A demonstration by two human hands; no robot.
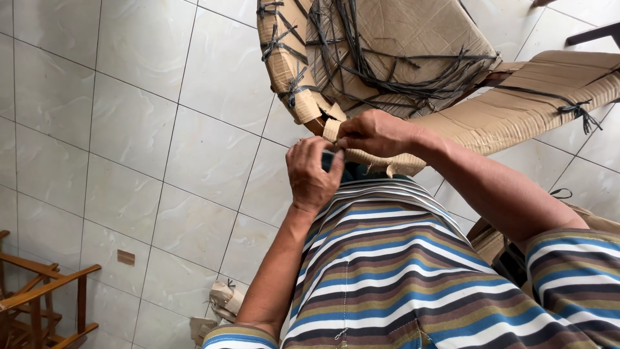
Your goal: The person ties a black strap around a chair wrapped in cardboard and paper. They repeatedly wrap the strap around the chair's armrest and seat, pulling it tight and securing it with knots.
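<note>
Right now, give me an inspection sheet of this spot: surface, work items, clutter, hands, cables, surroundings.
Surface: pale tiled floor; no table seen.
Work items: furniture piece wrapped in cardboard and bound with black straps; wrap torn open at the near end.
Clutter: cardboard scraps and one small piece on the floor.
Hands: right hand pinches a cardboard flap at the torn end; left hand is closed just below it, its contents hidden.
Cables: nothing seen; only the straps.
Surroundings: wooden frame at lower left; a second cardboard-wrapped part to the right; a striped shirt fills the foreground.
</note>
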